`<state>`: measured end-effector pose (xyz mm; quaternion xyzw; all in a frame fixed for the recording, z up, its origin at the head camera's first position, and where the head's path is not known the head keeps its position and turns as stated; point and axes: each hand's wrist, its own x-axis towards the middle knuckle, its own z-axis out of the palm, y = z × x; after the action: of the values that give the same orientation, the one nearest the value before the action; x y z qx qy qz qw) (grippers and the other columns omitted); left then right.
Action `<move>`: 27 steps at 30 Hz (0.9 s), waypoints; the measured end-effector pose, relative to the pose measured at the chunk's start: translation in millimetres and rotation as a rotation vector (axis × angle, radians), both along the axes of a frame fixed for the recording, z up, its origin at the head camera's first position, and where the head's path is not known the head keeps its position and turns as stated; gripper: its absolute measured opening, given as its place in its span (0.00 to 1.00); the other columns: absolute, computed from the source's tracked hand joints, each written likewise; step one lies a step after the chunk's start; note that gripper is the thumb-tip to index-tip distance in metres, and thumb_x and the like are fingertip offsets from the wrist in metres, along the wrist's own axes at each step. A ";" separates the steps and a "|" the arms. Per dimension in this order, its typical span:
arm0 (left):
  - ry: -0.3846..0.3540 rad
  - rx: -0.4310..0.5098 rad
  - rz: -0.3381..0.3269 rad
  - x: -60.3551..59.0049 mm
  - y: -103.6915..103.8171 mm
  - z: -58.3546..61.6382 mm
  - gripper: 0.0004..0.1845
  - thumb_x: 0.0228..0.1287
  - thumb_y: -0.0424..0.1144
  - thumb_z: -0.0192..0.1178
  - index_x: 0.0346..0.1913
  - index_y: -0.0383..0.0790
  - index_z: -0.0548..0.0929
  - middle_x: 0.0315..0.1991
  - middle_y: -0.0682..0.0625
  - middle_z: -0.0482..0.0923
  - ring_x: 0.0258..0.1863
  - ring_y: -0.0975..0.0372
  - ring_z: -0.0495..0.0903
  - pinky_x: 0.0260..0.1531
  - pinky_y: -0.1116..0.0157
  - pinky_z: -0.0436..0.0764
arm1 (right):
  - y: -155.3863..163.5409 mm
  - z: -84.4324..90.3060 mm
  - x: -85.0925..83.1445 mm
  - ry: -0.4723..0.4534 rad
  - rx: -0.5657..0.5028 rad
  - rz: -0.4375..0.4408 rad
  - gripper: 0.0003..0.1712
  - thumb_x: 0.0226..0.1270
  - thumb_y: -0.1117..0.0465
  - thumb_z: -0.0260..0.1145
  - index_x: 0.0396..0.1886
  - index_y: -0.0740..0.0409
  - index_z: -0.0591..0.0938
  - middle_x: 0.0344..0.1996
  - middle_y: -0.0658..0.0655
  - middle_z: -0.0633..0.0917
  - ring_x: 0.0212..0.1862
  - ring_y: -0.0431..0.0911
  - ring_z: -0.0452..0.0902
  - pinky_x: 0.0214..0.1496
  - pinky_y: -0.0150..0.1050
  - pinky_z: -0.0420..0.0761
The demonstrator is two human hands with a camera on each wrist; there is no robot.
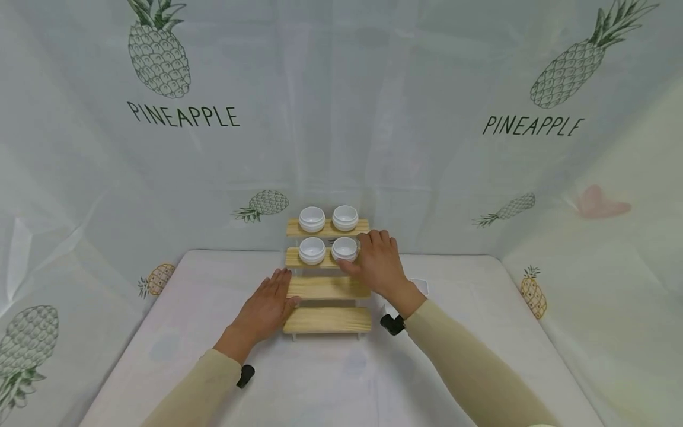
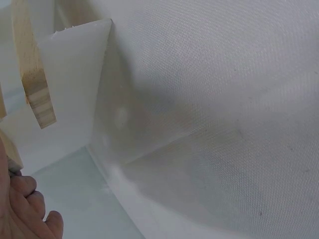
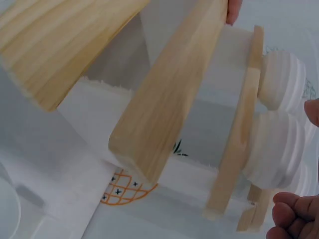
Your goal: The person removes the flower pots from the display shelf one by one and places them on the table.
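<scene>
A stepped display stand (image 1: 327, 320) with pale wooden treads and white supports stands near the table's back edge. Two white ribbed bowls (image 1: 312, 218) sit on its top tread, and two more on the tread below. My left hand (image 1: 265, 308) holds the left end of the third tread, thumb in front and fingers behind; the left wrist view shows its fingers partly, against the wood. At the second tread, my right hand (image 1: 381, 261) is spread around the right bowl (image 1: 344, 249), thumb before it. In the right wrist view, slight gaps show between that bowl (image 3: 275, 149) and the fingers.
Partly hidden by my right wrist, a clear-edged item (image 1: 420, 286) and a white object (image 1: 389, 309) lie right of the stand. A pineapple-print curtain (image 1: 341, 148) hangs close behind the stand. White cloth covers the table (image 1: 320, 385).
</scene>
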<state>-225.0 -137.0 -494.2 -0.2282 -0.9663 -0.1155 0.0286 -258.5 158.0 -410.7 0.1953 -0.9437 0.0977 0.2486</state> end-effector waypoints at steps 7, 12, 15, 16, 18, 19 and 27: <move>0.015 0.008 -0.009 2.0 -0.4 0.8 0.41 0.86 0.56 0.45 0.82 0.24 0.53 0.82 0.31 0.55 0.84 0.41 0.53 0.82 0.42 0.58 | -11.8 -4.9 -6.5 -0.060 0.002 -0.056 0.39 0.65 0.31 0.71 0.45 0.66 0.83 0.38 0.62 0.80 0.45 0.59 0.73 0.44 0.51 0.75; 0.011 -0.003 -0.008 0.3 0.2 1.0 0.41 0.87 0.56 0.44 0.82 0.25 0.53 0.83 0.32 0.55 0.84 0.41 0.52 0.82 0.43 0.58 | -9.3 -0.4 -5.5 -0.121 0.020 -0.066 0.40 0.66 0.31 0.71 0.51 0.66 0.84 0.40 0.62 0.82 0.45 0.58 0.73 0.45 0.49 0.74; 0.009 -0.006 -0.004 0.4 -0.2 0.7 0.41 0.86 0.57 0.44 0.82 0.25 0.53 0.83 0.32 0.55 0.84 0.42 0.52 0.82 0.43 0.58 | -7.4 3.1 -3.6 -0.169 0.023 -0.067 0.41 0.65 0.32 0.71 0.55 0.66 0.83 0.43 0.62 0.82 0.47 0.58 0.72 0.47 0.49 0.73; 0.006 -0.010 -0.002 0.6 -0.3 0.9 0.41 0.86 0.57 0.44 0.83 0.26 0.52 0.83 0.33 0.54 0.84 0.43 0.52 0.83 0.44 0.57 | -6.8 4.4 -3.1 -0.184 0.022 -0.066 0.41 0.65 0.32 0.71 0.56 0.66 0.83 0.44 0.62 0.82 0.47 0.58 0.72 0.48 0.49 0.73; 0.006 -0.003 -0.005 0.5 -0.6 0.9 0.41 0.86 0.57 0.44 0.82 0.25 0.53 0.83 0.32 0.55 0.84 0.42 0.52 0.82 0.43 0.57 | -5.9 6.8 -2.8 -0.205 0.027 -0.057 0.41 0.66 0.33 0.70 0.57 0.67 0.83 0.45 0.62 0.82 0.48 0.58 0.72 0.49 0.49 0.72; 0.009 0.000 -0.008 0.3 -0.8 0.7 0.41 0.86 0.56 0.45 0.82 0.25 0.53 0.83 0.32 0.55 0.84 0.42 0.52 0.82 0.43 0.57 | -5.6 7.5 -3.1 -0.212 0.029 -0.052 0.40 0.67 0.34 0.70 0.57 0.67 0.83 0.44 0.62 0.82 0.48 0.58 0.72 0.49 0.50 0.72; 0.005 -0.002 -0.002 0.1 -2.0 0.9 0.41 0.87 0.56 0.44 0.83 0.26 0.51 0.83 0.32 0.54 0.84 0.43 0.52 0.83 0.44 0.57 | -1.8 3.5 -8.1 -0.196 0.057 -0.047 0.39 0.65 0.33 0.68 0.52 0.66 0.82 0.41 0.61 0.81 0.47 0.57 0.71 0.51 0.50 0.72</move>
<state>-224.9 -139.0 -493.3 -0.2297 -0.9661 -0.1139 0.0306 -266.6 156.1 -407.3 0.1695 -0.9702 0.0837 0.1517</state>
